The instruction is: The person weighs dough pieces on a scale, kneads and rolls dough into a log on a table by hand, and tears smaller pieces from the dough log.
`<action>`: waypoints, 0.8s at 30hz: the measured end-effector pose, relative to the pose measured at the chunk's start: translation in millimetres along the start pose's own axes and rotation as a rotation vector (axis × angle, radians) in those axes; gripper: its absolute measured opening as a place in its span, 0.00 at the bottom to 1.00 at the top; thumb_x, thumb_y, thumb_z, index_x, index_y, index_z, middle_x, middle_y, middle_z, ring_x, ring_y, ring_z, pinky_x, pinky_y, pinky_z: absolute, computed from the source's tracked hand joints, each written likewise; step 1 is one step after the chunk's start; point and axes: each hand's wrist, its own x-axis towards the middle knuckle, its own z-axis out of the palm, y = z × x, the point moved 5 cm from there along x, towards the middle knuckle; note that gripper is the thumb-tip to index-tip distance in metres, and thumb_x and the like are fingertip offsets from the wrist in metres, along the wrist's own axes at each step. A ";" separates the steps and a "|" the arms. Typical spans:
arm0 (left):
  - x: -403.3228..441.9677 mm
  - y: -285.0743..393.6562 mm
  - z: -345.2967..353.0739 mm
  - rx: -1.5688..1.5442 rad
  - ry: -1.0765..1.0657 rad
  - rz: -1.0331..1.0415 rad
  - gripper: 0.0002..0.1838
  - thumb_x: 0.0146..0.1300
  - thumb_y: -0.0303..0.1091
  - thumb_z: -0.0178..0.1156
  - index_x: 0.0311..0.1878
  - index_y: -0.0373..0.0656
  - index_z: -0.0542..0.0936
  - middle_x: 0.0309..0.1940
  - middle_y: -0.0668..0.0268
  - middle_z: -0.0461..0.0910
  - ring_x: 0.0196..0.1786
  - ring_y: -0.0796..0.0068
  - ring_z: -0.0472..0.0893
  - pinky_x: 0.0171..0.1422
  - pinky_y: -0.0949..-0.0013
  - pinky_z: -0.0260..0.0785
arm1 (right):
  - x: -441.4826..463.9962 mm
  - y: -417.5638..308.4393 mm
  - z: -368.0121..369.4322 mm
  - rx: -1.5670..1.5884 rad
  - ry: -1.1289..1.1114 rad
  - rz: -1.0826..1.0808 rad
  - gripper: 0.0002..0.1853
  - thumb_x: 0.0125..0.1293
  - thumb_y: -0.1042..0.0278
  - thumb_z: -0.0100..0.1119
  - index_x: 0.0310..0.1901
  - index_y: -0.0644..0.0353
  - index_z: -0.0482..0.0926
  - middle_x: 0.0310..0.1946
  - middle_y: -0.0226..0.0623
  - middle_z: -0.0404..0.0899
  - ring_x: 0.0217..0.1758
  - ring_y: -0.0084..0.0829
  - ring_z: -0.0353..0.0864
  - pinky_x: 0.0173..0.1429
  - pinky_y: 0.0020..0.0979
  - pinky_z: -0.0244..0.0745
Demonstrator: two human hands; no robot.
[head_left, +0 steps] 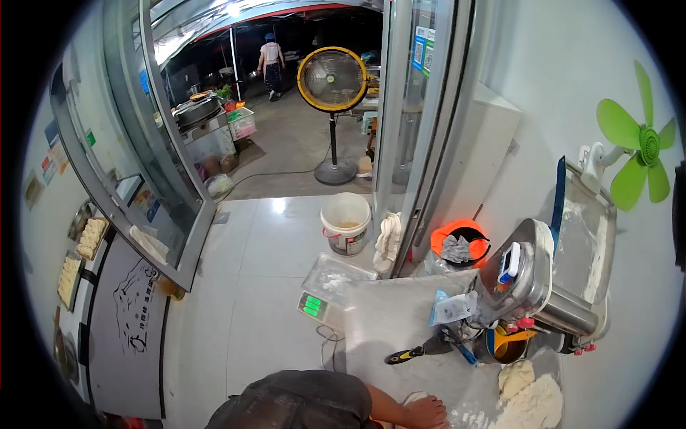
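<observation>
Though only partly visible, dough (414, 395) beside fingers (433, 405).

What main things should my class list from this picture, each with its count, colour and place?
Standing fan: one, yellow and black, outside
Person: one, pale top, outside
Bucket: one, white, centre
Cloth: one, white, right of bucket
Trays: two, holding pale food, far left
Wall fan: one, green, far right
Machine: one, silver, right
Table: one, pale grey, lower right
Scale: one, silver, by table's left edge
Scraper: one, black and yellow, on table
Dough lump: one, cream, bottom right
Flour heap: one, white, beside dough lump
Sleeve: one, dark, bottom edge
Left hand: one, bare, bottom edge
</observation>
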 end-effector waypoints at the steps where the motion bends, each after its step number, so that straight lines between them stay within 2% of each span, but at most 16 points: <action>1: 2.9 1.1 -0.2 0.015 0.005 -0.002 0.09 0.50 0.31 0.57 0.17 0.41 0.74 0.20 0.60 0.74 0.27 0.61 0.74 0.30 0.59 0.65 | 0.1 8.5 -3.5 -0.013 0.005 0.013 0.25 0.72 0.50 0.38 0.51 0.65 0.75 0.50 0.54 0.76 0.53 0.58 0.73 0.58 0.50 0.67; 4: 10.1 -5.7 10.6 0.046 0.046 0.006 0.12 0.60 0.41 0.53 0.28 0.45 0.76 0.33 0.64 0.76 0.42 0.65 0.75 0.42 0.62 0.67 | -5.6 38.3 -12.8 -0.051 0.021 0.065 0.25 0.72 0.51 0.38 0.51 0.64 0.75 0.50 0.54 0.76 0.52 0.58 0.73 0.58 0.50 0.67; 6: 18.3 -13.1 33.5 0.060 0.099 0.022 0.13 0.63 0.45 0.51 0.32 0.46 0.77 0.37 0.66 0.77 0.46 0.67 0.75 0.46 0.63 0.67 | -12.5 57.7 -17.7 -0.077 0.026 0.102 0.24 0.72 0.51 0.38 0.51 0.64 0.75 0.50 0.54 0.76 0.52 0.58 0.73 0.58 0.50 0.67; 8: 28.3 -30.5 77.0 0.074 0.160 0.025 0.13 0.63 0.45 0.51 0.32 0.46 0.77 0.35 0.67 0.75 0.44 0.68 0.74 0.45 0.64 0.67 | -21.5 74.5 -19.2 -0.095 0.024 0.144 0.24 0.72 0.51 0.39 0.51 0.64 0.75 0.50 0.54 0.76 0.52 0.58 0.73 0.57 0.50 0.67; 11: 31.3 -41.5 99.0 0.111 0.143 0.086 0.14 0.64 0.45 0.50 0.33 0.45 0.77 0.36 0.64 0.77 0.43 0.65 0.76 0.44 0.60 0.69 | -32.0 92.3 -15.4 0.013 -0.048 0.214 0.23 0.72 0.53 0.39 0.51 0.64 0.75 0.49 0.55 0.76 0.52 0.59 0.73 0.57 0.50 0.68; 14: 32.0 -42.3 83.9 -0.196 -0.136 0.204 0.12 0.63 0.41 0.51 0.33 0.44 0.77 0.35 0.60 0.78 0.42 0.61 0.78 0.42 0.55 0.70 | -35.5 115.4 7.0 0.311 -0.148 0.284 0.22 0.73 0.55 0.40 0.51 0.67 0.74 0.51 0.59 0.76 0.54 0.61 0.72 0.59 0.50 0.66; 15: 34.2 -47.3 87.4 -0.239 -0.259 -0.037 0.12 0.62 0.40 0.52 0.36 0.41 0.78 0.32 0.56 0.80 0.41 0.56 0.80 0.43 0.51 0.71 | -39.3 107.5 -6.2 0.407 -0.219 0.218 0.24 0.72 0.53 0.42 0.54 0.69 0.73 0.53 0.60 0.74 0.58 0.60 0.71 0.63 0.49 0.65; 18: 3.3 -11.0 38.0 -0.219 -0.209 0.035 0.15 0.61 0.41 0.52 0.37 0.38 0.79 0.33 0.53 0.81 0.42 0.54 0.81 0.45 0.54 0.72 | -76.2 110.8 -9.2 0.303 -0.171 0.348 0.27 0.72 0.48 0.40 0.58 0.65 0.72 0.55 0.60 0.73 0.59 0.60 0.70 0.66 0.47 0.63; 19: -12.3 -11.1 51.5 -0.259 -0.109 0.141 0.16 0.61 0.42 0.52 0.37 0.38 0.80 0.33 0.53 0.82 0.41 0.53 0.81 0.45 0.56 0.73 | -92.9 100.8 -19.1 0.280 -0.126 0.349 0.25 0.71 0.50 0.41 0.56 0.64 0.72 0.53 0.58 0.74 0.57 0.59 0.71 0.64 0.47 0.63; 21: -37.2 9.9 10.1 -0.216 -0.410 -0.082 0.13 0.60 0.39 0.52 0.34 0.40 0.81 0.35 0.55 0.82 0.43 0.54 0.81 0.45 0.55 0.73 | -108.4 54.7 -36.9 0.249 0.023 0.228 0.22 0.69 0.52 0.44 0.52 0.63 0.73 0.49 0.54 0.74 0.53 0.56 0.71 0.60 0.46 0.64; 23: -55.9 -9.3 37.9 -0.104 -0.529 -0.066 0.10 0.59 0.36 0.52 0.36 0.43 0.80 0.34 0.58 0.80 0.43 0.55 0.79 0.48 0.55 0.71 | -111.4 21.8 -48.3 0.218 0.142 0.145 0.18 0.66 0.55 0.46 0.47 0.61 0.74 0.44 0.51 0.74 0.49 0.54 0.72 0.56 0.46 0.65; 24: -63.1 -7.8 25.1 -0.131 -0.335 0.136 0.09 0.58 0.36 0.52 0.36 0.44 0.79 0.34 0.59 0.80 0.43 0.56 0.79 0.50 0.56 0.69 | -108.7 12.5 -52.0 0.195 0.188 0.126 0.16 0.65 0.56 0.47 0.45 0.60 0.74 0.42 0.49 0.75 0.47 0.53 0.72 0.54 0.46 0.65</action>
